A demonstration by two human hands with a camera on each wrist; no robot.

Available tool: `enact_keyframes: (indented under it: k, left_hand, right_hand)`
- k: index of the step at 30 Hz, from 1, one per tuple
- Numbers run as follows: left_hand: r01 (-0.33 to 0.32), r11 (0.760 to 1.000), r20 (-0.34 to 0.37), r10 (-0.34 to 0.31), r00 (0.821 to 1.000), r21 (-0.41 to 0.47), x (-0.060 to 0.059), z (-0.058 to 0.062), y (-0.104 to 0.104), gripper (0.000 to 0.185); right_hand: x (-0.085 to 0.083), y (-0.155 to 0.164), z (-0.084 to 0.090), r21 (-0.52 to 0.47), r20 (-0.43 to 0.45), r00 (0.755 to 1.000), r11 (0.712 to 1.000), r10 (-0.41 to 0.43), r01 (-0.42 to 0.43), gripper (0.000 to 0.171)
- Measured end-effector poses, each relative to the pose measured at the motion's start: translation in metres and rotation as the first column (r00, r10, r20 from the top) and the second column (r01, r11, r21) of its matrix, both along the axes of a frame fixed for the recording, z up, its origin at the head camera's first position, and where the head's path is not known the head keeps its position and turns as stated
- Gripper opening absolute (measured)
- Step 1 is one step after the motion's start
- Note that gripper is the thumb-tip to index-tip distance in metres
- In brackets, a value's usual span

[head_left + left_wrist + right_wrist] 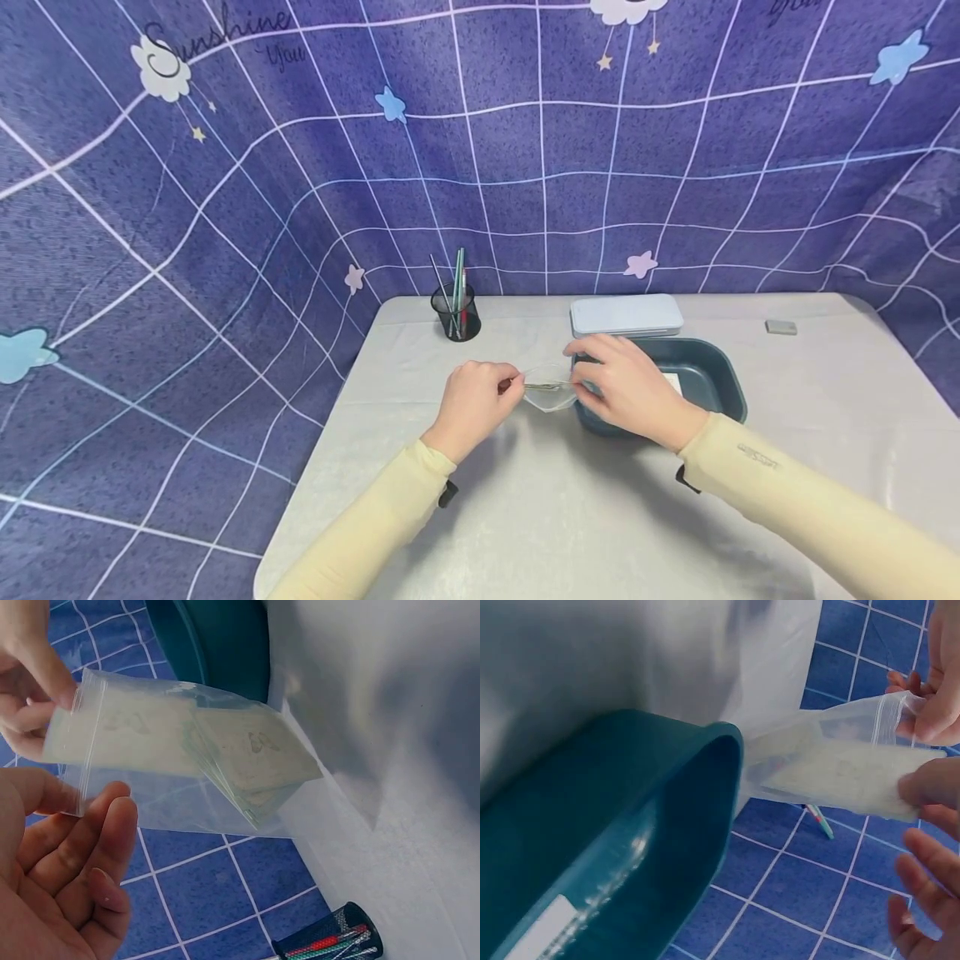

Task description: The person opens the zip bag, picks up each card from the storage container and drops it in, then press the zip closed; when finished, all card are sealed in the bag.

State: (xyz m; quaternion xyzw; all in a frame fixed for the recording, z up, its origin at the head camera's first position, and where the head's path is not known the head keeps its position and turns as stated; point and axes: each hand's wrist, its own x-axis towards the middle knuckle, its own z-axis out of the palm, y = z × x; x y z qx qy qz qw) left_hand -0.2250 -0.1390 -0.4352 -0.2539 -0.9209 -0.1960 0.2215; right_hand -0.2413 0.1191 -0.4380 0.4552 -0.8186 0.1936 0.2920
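Observation:
Between the two hands, over the table, hangs a clear zip bag (172,802) holding several cream-coloured paper pieces (262,746). My left hand (476,404) pinches one side of the bag's mouth between thumb and forefinger, its other fingers loosely bent. At the opposite side, my right hand (633,392) pinches the mouth, with a cream piece reaching up out of it at the fingertips (911,791). The mouth is spread apart in the head view. Inside the bag the pieces overlap, some of them turned at an angle; faint printed marks show on them.
A dark teal plastic bin (716,367) stands under and beside the right hand, with a white item (673,382) inside. Behind it lies a pale case (626,315). A black mesh pen holder (456,315) is at the back left, a small grey block (781,327) at the back right.

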Motion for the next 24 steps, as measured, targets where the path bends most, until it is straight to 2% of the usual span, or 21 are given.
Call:
enact_keyframes:
  k: [11,24]
  left_hand:
    - [-0.002,1.000,-0.006,0.002,1.000,-0.001,-0.001,0.000,0.000,0.016]
    - [-0.001,1.000,-0.013,0.000,1.000,-0.010,-0.002,0.001,0.002,0.017]
  right_hand:
    - [-0.010,-0.019,0.002,0.133,0.021,0.999,0.990,-0.047,0.044,0.005]
    - [-0.014,-0.035,0.003,0.205,0.031,0.996,0.975,-0.088,0.080,0.016]
